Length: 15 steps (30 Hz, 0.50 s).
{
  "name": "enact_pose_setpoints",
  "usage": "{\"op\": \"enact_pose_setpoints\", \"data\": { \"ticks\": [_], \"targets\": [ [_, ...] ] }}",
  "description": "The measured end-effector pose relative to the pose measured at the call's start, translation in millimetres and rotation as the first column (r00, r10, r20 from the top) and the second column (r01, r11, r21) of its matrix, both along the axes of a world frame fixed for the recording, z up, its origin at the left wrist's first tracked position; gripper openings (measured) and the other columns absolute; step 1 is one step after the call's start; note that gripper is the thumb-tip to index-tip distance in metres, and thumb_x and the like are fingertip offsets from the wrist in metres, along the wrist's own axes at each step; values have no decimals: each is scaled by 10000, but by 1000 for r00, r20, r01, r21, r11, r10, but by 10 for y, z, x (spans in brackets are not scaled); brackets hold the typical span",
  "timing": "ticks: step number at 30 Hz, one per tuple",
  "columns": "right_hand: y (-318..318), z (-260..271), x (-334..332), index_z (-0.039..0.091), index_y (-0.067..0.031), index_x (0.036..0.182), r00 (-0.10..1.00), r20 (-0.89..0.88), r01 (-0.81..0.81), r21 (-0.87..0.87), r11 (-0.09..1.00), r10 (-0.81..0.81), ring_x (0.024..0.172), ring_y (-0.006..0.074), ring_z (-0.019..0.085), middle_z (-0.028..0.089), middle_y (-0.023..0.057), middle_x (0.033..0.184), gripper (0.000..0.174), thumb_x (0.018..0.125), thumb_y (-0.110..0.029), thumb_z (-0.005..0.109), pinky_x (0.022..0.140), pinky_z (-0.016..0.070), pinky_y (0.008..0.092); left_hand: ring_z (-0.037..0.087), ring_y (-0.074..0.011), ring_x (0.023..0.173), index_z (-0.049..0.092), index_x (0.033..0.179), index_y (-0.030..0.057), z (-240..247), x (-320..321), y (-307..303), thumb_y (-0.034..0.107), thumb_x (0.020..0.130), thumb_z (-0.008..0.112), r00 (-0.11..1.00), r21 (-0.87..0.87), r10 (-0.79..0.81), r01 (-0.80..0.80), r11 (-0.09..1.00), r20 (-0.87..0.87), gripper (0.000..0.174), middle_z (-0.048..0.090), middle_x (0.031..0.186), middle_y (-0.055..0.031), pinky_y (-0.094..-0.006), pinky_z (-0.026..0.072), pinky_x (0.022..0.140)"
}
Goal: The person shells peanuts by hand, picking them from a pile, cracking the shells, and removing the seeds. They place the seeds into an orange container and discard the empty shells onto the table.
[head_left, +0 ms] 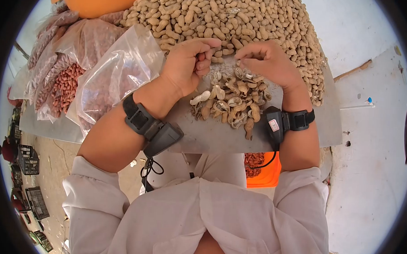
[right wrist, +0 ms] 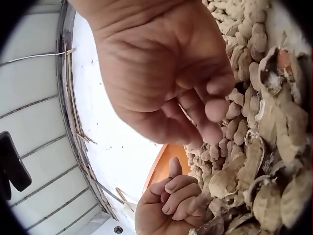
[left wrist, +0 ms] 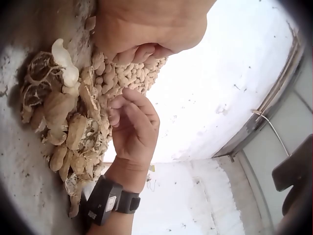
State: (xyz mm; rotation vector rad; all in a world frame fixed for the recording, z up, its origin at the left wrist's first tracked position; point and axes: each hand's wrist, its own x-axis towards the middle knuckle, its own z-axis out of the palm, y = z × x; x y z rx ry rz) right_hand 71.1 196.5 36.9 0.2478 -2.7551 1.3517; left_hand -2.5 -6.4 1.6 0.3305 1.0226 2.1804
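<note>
My left hand (head_left: 186, 66) is above the near edge of the peanut heap (head_left: 234, 20), its fingers curled round reddish peanut kernels (head_left: 200, 57). In the right wrist view the same left hand (right wrist: 168, 208) has its index finger extended. My right hand (head_left: 273, 64) hovers opposite, above the right side of the shell pile (head_left: 231, 99), with fingers loosely bent and nothing visible between them. The right wrist view shows the right hand (right wrist: 166, 73) with its fingertips near the peanuts. Split, empty-looking shells (left wrist: 76, 129) lie below both hands.
Clear plastic bags (head_left: 120, 75) and red kernels (head_left: 66, 88) occupy the table's left side. Behind them stands an orange basin (head_left: 98, 2). An orange container (head_left: 273, 172) with red contents is below the front edge of the metal table (head_left: 185, 135). Black crates (head_left: 29, 160) are on the floor at left.
</note>
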Motion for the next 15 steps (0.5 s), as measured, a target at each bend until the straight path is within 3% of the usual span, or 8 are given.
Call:
{"op": "enact_pose_setpoints", "data": {
  "ticks": [2,5,8,11,14,15],
  "targets": [
    [56,-70,-41,675,-43,861,989,-128,90,164,982,-69,619,153,580,623,62,691,154,731,-90,605,554,446,281,336,-70,513,554,1039,-52,-9,0,4,66,844,447,1000,16,-8,8,1000,-12,252,450,661,3,-190,282,443],
    [36,-133,-82,655,-28,873,988,-151,113,483,868,-45,669,168,581,607,43,710,163,716,-29,610,604,457,285,335,-70,513,556,1040,-50,-7,7,23,72,853,450,1000,-10,6,-7,1000,-19,247,449,662,4,-186,282,445],
    [31,-258,-147,656,-45,864,965,-259,143,654,743,43,713,211,580,594,56,703,177,692,-39,615,642,456,315,337,-69,513,557,1042,-49,7,23,27,62,847,461,1000,-42,2,-3,999,-30,244,446,657,7,-184,280,442],
    [-29,-210,-123,645,-37,838,970,-244,176,646,743,-17,661,174,584,588,66,690,135,707,-34,613,594,451,305,343,-66,513,566,1042,-44,12,32,33,46,843,483,1000,-37,6,-7,999,-23,233,453,655,9,-183,284,437],
    [-53,-71,-77,622,-24,829,962,-227,236,407,883,-152,615,129,585,602,61,695,76,759,-45,601,551,446,268,356,-63,514,579,1043,-28,-3,22,30,37,846,530,1000,-21,-5,5,1000,-27,213,467,661,12,-183,289,434],
    [-61,-56,-72,612,-22,823,960,-215,227,224,948,-180,610,132,592,610,62,696,62,767,-42,592,543,450,256,359,-61,513,586,1041,-20,-2,24,34,39,847,544,999,-37,-6,4,999,-36,207,472,664,13,-182,290,433]
  ]
}}
